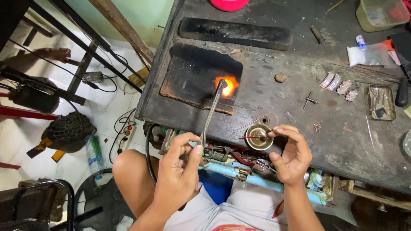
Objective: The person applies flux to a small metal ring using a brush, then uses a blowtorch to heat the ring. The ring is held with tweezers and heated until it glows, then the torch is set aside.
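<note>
My left hand (179,171) grips the handle of a metal torch (212,112) whose nozzle points at a charred black board (192,75). An orange flame (230,85) burns on the board at the nozzle tip. My right hand (291,155) pinches a thin rod (252,137) and holds its tip over a small round brass dish (260,137) near the bench's front edge. The dish stands just right of the torch handle.
The dark workbench (299,107) carries a long black block (235,33), small silvery pieces (340,84), a metal tray (380,102), a plastic bag (368,54) and a clear tub (381,13). An open drawer of tools (239,164) sits above my lap. Cables and a bottle (94,154) lie on the floor.
</note>
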